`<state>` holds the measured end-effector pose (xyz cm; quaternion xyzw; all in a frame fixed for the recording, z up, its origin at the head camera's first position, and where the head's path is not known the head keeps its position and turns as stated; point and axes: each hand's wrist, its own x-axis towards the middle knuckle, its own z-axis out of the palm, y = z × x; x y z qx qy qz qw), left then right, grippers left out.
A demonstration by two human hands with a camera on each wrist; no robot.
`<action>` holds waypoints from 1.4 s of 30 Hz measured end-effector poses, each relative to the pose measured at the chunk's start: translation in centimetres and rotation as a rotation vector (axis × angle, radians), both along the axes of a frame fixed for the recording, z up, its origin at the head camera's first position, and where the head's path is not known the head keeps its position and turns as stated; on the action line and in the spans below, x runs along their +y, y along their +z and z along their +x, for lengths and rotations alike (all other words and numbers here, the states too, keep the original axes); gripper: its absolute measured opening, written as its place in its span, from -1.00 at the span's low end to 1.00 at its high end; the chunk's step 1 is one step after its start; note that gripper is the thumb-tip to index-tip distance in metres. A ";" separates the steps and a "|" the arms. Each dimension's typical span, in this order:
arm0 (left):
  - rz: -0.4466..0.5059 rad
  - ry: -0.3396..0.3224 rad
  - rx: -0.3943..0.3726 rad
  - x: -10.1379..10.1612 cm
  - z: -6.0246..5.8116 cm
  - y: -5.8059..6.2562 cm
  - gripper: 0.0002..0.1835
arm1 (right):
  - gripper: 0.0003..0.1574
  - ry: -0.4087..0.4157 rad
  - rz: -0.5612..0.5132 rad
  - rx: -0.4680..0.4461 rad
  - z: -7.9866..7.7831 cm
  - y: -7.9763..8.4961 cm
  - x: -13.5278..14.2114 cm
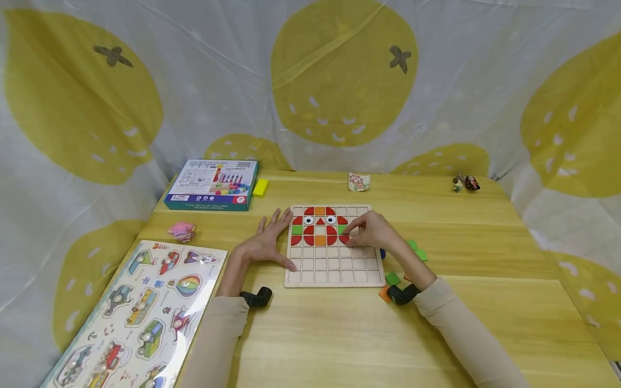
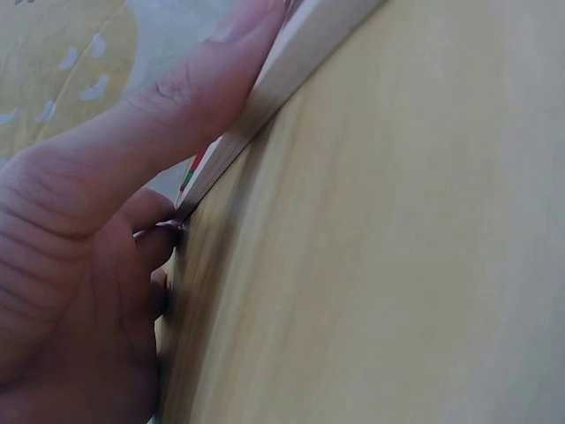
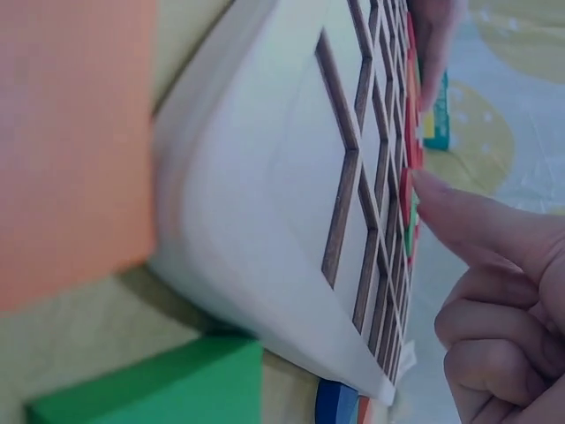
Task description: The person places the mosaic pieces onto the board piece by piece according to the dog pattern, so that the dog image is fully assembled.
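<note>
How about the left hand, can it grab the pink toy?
Probably yes: the pink toy sits close to the left hand, and I see nothing standing between them. That hand would have to leave the board.

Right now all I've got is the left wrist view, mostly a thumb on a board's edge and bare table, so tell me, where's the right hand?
Observer: The right hand is over the right side of the board, its fingertips at a red piece there.

Operator: Okay, any loose tiles close to that board?

Observer: Yes, a green tile lies on the table just off the board's near right corner.

Operator: And anything at the table's far left corner?

Observer: A box lies there, with a yellow block along its right side.
</note>
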<state>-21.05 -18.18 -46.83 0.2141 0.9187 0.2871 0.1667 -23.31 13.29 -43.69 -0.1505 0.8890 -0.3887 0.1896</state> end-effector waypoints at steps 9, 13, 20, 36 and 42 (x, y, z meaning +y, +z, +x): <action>0.000 -0.009 -0.003 0.2 0.1 0.4 0.47 | -0.78 0.023 -0.025 0.008 -0.1 0.0 1.6; -0.014 -0.003 0.002 0.0 0.1 0.6 0.47 | -0.75 -0.008 -0.025 0.038 0.4 0.5 4.7; 0.003 -0.001 -0.008 0.1 -0.1 0.7 0.47 | -0.62 -0.100 -0.017 0.019 1.5 0.3 11.8; -0.008 0.000 -0.015 0.2 -0.2 0.2 0.47 | -0.66 -0.123 0.041 0.035 1.3 -0.7 12.7; -0.009 0.008 -0.017 0.2 -0.1 0.3 0.48 | -0.68 -0.075 -0.081 -0.018 1.1 0.7 7.5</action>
